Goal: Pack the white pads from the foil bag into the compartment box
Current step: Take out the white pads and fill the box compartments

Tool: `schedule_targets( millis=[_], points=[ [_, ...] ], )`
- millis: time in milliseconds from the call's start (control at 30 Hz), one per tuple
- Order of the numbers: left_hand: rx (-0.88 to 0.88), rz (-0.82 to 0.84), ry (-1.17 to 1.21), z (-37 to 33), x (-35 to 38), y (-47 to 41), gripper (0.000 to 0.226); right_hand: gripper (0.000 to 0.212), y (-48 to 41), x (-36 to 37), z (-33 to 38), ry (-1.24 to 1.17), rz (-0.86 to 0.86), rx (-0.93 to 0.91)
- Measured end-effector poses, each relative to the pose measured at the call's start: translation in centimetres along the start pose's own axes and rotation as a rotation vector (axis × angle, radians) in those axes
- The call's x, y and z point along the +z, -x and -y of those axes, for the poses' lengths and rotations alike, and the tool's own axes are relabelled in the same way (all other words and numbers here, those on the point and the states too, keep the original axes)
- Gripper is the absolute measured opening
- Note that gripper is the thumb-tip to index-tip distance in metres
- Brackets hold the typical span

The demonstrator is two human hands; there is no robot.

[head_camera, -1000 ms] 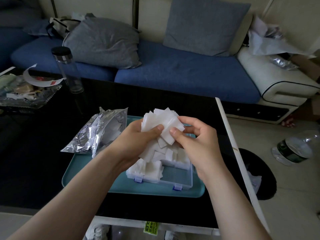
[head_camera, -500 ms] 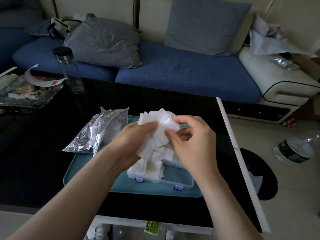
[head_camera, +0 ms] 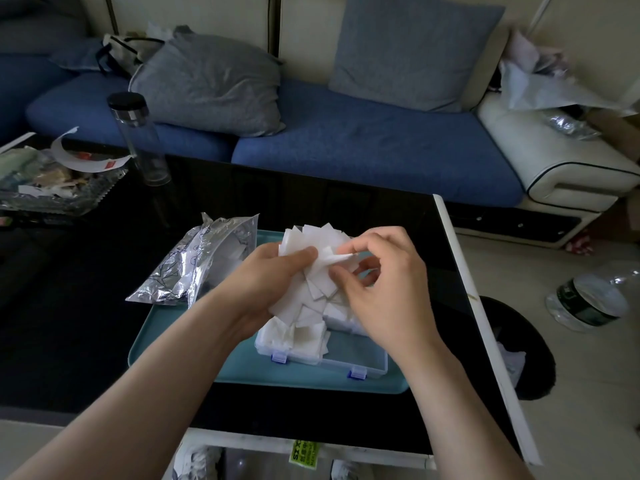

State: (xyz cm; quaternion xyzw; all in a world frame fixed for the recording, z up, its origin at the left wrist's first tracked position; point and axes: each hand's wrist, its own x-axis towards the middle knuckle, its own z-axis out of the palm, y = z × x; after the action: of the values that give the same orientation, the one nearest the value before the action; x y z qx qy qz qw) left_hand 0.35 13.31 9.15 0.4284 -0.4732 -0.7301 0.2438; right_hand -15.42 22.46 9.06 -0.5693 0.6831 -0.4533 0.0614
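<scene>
— On the black glossy worktop (head_camera: 69,323), toward its right edge, what does the head view show?

— A teal plastic tray (head_camera: 166,341). A clear plastic compartment box (head_camera: 367,362) with blue latches on its near wall stands on the tray's right half.

— Where are the white square pads (head_camera: 311,244)?

— Most are in a loose, fanned bunch held just above the far part of the box. More of them fill the box's near-left compartment, and a few overhang its rim. In the near-right compartment the teal of the tray shows through the floor.

— And the hands?

— The left hand (head_camera: 277,275) grasps the bunch from the left, with its thumb pressed across the front. The right hand (head_camera: 384,289) pinches a single pad (head_camera: 334,261) between thumb and forefinger at the bunch's right side. Its other fingers are curled.

— The bag?

— The crinkled silver foil bag (head_camera: 197,261) lies over the tray's far-left corner, half on the tray and half on the worktop. Its mouth faces the hands, and something white shows inside.

— Anything else around?

— A tall clear bottle with a black cap (head_camera: 138,140) stands near the worktop's far edge. A glass dish of wrappers (head_camera: 52,188) sits at the far-left corner. Beyond them is a blue sofa (head_camera: 363,147) with grey cushions (head_camera: 207,81). On the floor to the right are a dark round bin (head_camera: 530,344) and a clear plastic water bottle (head_camera: 588,299) lying on its side.
</scene>
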Motion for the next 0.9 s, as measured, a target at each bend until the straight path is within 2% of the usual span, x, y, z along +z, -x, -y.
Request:
schedule_targets(
  millis=[100, 167, 300, 367, 500, 733, 900],
  points=[
    [0.004, -0.028, -0.031, 0.2, -0.2, -0.4, 0.029, 0.021, 0.0, -0.6, 0.3, -0.114, 0.041, 0.023],
    [0.007, -0.039, -0.048, 0.3, -0.4, -0.6, 0.030, 0.020, -0.2, -1.1, 0.3, -0.310, 0.083, 0.094],
    [0.006, -0.032, -0.086, 0.2, -0.3, -0.3, 0.028, 0.036, -0.4, -1.6, 0.2, -0.593, 0.145, 0.224],
    [0.006, -0.006, -0.120, 0.1, -0.2, 0.0, 0.028, 0.042, -0.3, -1.4, 0.0, -0.546, 0.202, 0.245],
    [0.017, 0.042, -0.119, -0.1, 0.2, 0.4, 0.031, 0.033, -0.1, -0.8, -0.2, -0.279, 0.292, 0.170],
    [-0.033, 0.040, 0.008, -0.5, 0.4, 0.7, 0.038, 0.053, 0.1, 0.2, 0.0, -0.081, 0.186, 0.163],
    [-0.037, -0.021, 0.006, -0.5, 0.2, 0.5, 0.036, 0.036, 0.3, -0.2, 0.4, -0.038, 0.187, 0.100]
  ],
)
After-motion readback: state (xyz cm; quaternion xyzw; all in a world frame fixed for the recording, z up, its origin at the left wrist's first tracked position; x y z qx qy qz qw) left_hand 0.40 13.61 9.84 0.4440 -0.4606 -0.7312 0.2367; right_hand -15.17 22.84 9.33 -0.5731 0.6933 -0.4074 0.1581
